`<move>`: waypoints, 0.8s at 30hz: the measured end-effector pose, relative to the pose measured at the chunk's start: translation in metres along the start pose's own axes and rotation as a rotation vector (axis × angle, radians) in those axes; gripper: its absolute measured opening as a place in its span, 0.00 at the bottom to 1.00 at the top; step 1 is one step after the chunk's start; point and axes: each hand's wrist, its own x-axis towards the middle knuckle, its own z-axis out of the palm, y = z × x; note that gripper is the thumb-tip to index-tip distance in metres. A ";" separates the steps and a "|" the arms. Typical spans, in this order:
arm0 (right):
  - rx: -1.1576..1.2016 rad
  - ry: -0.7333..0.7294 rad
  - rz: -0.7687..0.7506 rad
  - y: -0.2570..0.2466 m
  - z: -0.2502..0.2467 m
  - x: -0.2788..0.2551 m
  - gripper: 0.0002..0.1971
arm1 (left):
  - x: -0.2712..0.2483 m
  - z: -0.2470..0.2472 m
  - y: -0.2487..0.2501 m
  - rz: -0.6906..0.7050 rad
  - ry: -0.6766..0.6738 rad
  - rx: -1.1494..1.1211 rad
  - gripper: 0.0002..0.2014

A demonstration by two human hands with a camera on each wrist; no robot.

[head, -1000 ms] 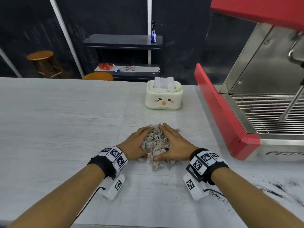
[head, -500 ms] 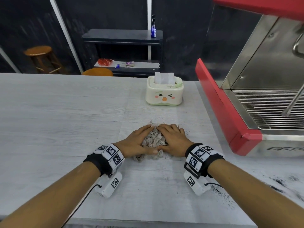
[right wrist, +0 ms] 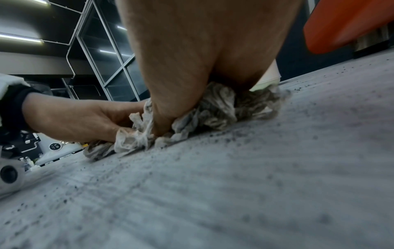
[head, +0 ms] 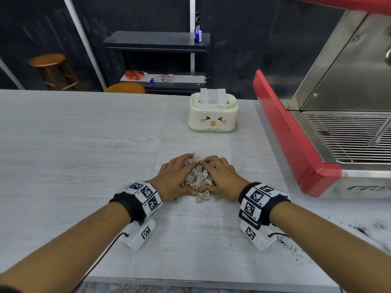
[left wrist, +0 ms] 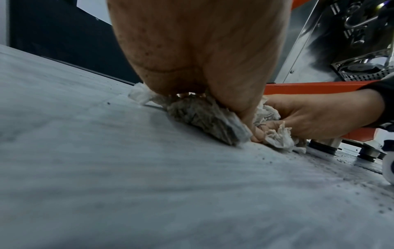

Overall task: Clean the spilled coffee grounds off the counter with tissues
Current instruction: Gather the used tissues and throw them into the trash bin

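A: Why are both hands cupped together?
B: To bunch the soiled tissue wad [head: 197,178] on the counter [head: 84,144]: left hand [head: 175,178] and right hand [head: 222,178] curl round it, thumbs meeting.
A: Counts?
B: One wad, sheets uncountable; one tissue box [head: 212,115] beyond the fingertips; loose coffee grounds [head: 292,248] by the right wrist.

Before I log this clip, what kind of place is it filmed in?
Most likely a cafe or coffee bar counter, possibly a mock-up. A red and steel espresso machine with a drip grate stands on the grey counter, wooden stools stand behind it, and coffee grounds lie spilled on the counter.
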 end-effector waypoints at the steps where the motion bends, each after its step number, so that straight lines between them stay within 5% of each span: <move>1: 0.005 0.004 -0.008 0.001 0.001 0.000 0.40 | -0.001 0.000 -0.001 -0.025 -0.003 0.028 0.47; 9: -0.015 -0.016 -0.004 0.000 0.001 0.003 0.39 | -0.012 -0.011 -0.016 -0.028 -0.140 -0.061 0.61; 16: 0.010 -0.012 0.001 -0.001 0.001 0.003 0.38 | -0.018 -0.015 -0.021 -0.002 -0.207 -0.199 0.46; 24: 0.023 -0.006 -0.006 -0.002 0.000 0.001 0.43 | -0.008 -0.008 -0.015 0.075 -0.051 -0.373 0.41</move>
